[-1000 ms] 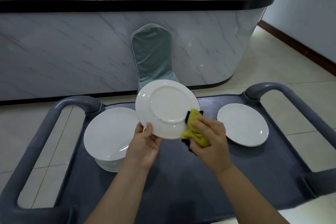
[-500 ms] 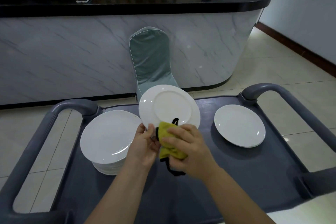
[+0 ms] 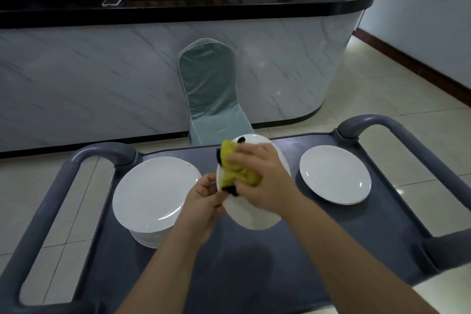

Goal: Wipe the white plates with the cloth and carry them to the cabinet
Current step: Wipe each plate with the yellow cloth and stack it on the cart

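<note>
One round white ceramic plate (image 3: 254,214) mid-wipe over grey plastic cart (image 3: 254,275): left hand (image 3: 201,201) pinches rim, right hand (image 3: 262,181) grips bunched yellow cloth (image 3: 237,171) against it. Stack of white plates (image 3: 153,191) likely pending; single white plate (image 3: 334,176) likely done; carrying not started.

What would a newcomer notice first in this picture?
The yellow cloth stands out most, pressed by the right hand on a white plate that the left hand holds at its edge above the grey cart. A stack of plates sits to the left, a single plate to the right.
</note>
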`<state>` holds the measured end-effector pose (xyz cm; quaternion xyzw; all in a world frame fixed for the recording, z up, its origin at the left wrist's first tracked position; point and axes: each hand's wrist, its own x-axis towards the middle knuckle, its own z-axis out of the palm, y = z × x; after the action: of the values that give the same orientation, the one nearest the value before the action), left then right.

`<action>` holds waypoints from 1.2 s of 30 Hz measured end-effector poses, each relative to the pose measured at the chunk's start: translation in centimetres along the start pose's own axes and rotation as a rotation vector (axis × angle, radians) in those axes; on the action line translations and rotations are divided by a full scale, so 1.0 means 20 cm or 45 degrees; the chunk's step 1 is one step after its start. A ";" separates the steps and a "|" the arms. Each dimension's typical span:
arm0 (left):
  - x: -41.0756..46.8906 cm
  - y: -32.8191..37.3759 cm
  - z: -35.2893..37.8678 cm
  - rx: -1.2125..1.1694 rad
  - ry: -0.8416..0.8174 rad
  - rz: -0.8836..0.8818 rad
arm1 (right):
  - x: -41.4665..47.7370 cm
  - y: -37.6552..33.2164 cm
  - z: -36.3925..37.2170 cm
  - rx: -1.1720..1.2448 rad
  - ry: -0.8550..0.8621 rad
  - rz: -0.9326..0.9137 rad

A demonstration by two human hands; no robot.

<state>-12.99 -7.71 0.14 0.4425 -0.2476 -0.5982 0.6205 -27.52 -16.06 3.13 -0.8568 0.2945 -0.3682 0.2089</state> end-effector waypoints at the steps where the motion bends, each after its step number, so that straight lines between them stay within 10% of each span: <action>1: 0.00 0.00 -0.02 -0.063 0.026 -0.013 | -0.08 0.01 0.01 -0.006 -0.018 -0.076; 9: 0.02 0.02 -0.08 -0.165 -0.017 0.006 | -0.11 0.21 -0.16 -0.184 0.383 0.257; 15: 0.07 0.07 -0.10 -0.299 0.051 0.089 | -0.18 0.07 0.03 -0.206 -0.007 -0.207; 20: 0.06 0.03 -0.11 -0.196 0.005 0.039 | -0.14 0.23 -0.16 -0.289 0.280 0.182; 27: 0.09 0.04 -0.08 -0.213 0.050 0.016 | -0.20 0.13 -0.04 -0.236 -0.017 -0.182; 32: 0.09 -0.01 -0.06 -0.082 -0.016 -0.061 | -0.18 0.28 -0.19 -0.326 0.260 0.214; 36: 0.15 -0.03 0.03 -0.023 -0.059 -0.118 | -0.18 0.17 -0.07 -0.250 0.202 0.092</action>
<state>-13.33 -10.74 -0.70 0.4340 -0.2359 -0.6386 0.5901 -31.84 -16.37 0.28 -0.8302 0.3752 -0.3965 0.1132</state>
